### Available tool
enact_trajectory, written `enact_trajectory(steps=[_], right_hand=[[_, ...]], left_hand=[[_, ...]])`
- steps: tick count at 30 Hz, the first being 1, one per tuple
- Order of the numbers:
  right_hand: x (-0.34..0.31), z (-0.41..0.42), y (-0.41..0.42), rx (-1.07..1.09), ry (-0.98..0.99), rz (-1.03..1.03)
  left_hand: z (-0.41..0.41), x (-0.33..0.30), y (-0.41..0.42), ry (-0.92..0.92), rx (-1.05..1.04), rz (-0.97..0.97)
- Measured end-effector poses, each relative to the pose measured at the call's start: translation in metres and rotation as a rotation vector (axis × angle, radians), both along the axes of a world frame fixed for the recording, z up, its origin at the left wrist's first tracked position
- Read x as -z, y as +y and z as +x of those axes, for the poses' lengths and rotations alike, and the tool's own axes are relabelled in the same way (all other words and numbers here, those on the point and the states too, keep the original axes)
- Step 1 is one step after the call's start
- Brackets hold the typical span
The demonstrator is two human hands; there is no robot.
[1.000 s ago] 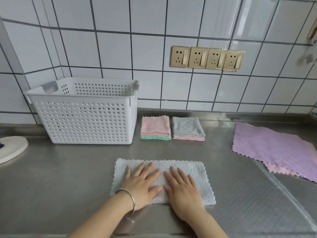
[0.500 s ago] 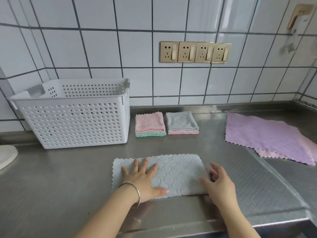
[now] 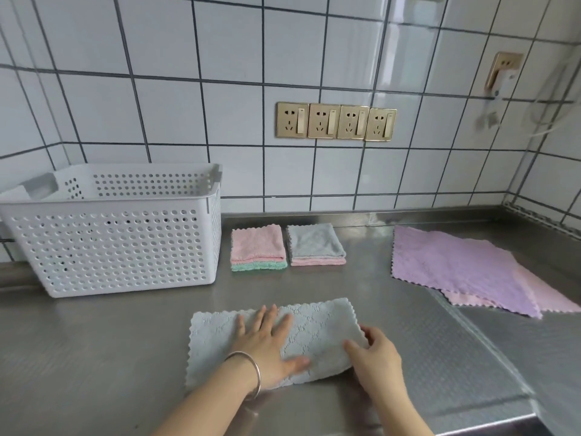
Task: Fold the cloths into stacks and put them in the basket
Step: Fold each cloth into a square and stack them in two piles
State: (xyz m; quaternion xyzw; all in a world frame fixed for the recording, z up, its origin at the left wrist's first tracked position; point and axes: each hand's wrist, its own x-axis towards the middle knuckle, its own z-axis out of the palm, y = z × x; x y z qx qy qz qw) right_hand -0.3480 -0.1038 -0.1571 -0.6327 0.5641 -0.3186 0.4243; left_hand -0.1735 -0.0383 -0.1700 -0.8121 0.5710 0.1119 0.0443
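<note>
Pale blue cloth: lay folded lengthwise on the steel counter, in front of the two folded stacks. Left hand: spread flat, pressed on cloth's middle. Right hand: pinched around cloth's right end. White basket: stood behind cloth, to its left.

No legible text — anywhere.

Left hand flat on blue cloth — right hand pinching edge.
</note>
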Motion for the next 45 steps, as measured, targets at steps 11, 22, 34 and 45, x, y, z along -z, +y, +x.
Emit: enact_trajectory(steps=[11, 22, 34, 45], right_hand=[[0.008, 0.068, 0.060, -0.199, 0.132, -0.888], [0.038, 0.076, 0.055, -0.534, 0.261, -0.828], [0.038, 0.082, 0.059, -0.668, 0.515, -0.739], [0.013, 0.083, 0.050, -0.786, 0.432, -0.454]], left_hand=[[-0.003, -0.058, 0.006, 0.816, -0.550, -0.486], [0.058, -0.048, 0.052, 0.815, -0.737, -0.546], [0.071, -0.017, 0.064, 0.517, -0.669, -0.524], [0.049, -0.009, 0.080, 0.017, -0.306, -0.261]])
